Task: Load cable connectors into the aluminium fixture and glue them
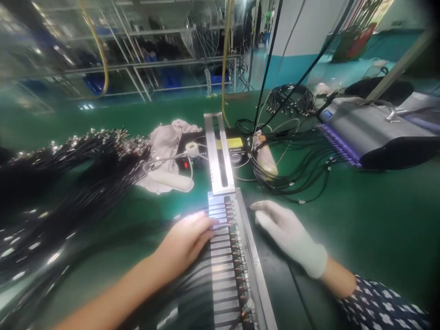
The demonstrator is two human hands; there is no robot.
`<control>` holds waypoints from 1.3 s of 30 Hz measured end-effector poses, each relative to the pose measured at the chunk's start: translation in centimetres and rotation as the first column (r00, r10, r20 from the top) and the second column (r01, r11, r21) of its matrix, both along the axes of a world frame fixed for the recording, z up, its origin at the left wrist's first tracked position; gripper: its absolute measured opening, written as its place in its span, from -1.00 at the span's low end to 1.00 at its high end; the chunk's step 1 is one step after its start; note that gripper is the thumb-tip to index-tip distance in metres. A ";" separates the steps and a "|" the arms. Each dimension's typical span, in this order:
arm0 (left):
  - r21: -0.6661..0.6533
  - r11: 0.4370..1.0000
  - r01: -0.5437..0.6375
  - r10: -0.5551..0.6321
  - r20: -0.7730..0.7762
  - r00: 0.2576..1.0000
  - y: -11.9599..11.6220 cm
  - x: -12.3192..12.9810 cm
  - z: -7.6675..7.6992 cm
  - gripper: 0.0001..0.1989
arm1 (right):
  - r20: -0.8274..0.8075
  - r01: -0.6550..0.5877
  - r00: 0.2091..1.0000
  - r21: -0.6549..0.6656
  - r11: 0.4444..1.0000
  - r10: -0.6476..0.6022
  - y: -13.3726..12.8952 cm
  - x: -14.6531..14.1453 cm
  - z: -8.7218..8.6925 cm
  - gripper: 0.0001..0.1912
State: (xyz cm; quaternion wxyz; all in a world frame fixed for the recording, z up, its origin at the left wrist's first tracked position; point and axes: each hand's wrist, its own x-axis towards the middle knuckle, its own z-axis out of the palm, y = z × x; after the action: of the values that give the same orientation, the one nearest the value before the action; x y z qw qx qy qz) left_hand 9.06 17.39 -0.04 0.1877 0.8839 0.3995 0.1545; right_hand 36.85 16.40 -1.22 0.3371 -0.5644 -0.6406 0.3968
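Observation:
My bare left hand point(187, 238) is at the upper part of a slotted metal fixture point(222, 275), its thumb and fingers closing on a thin black cable at one of the slots. Several black cables lie across the slots, and their stripped ends with small connectors point(237, 245) line up along the right side. My right hand point(288, 233), in a white glove with bare fingertips, hovers just right of the fixture's metal rail point(252, 247). Its fingers are slightly apart and hold nothing that I can see. A slotted metal plate point(218, 153) extends from the fixture's far end.
A large bundle of black cables point(85, 169) covers the left side. Behind the fixture are a black control box point(237, 156), a white cloth point(165, 142) and a yellow-white bottle point(266, 158). A grey machine with purple light point(364, 126) stands right, near more coiled cables point(292, 98).

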 end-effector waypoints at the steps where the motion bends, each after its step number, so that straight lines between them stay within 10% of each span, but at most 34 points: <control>1: -0.066 0.998 -0.002 0.008 0.081 0.997 0.0 -0.1 0.1 -0.79 | 0.023 -0.007 1.000 -0.002 1.000 0.007 -0.1 0.1 0.1 -0.64; 5: -0.126 0.992 -0.026 0.044 0.147 0.988 -0.1 -0.2 0.3 -0.85 | 0.099 -0.018 0.995 -0.003 1.000 0.018 -0.3 0.2 0.8 -0.67; 16: 0.378 0.926 -0.011 0.026 -0.035 0.999 -0.8 1.2 -0.9 -0.87 | 0.146 -0.037 0.989 0.048 0.998 0.029 -0.2 0.1 1.0 -0.71; 39: 0.462 0.860 0.219 -0.156 -0.170 0.973 -0.2 0.7 -0.3 -0.78 | 0.129 -0.034 0.992 0.109 0.993 0.020 -0.1 0.1 0.8 -0.78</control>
State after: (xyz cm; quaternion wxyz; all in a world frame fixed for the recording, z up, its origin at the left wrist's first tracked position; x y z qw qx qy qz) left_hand 9.74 17.17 -0.32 -0.0475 0.9454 0.2721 0.1728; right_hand 37.00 16.32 -0.39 0.3209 -0.5603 -0.6893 0.3285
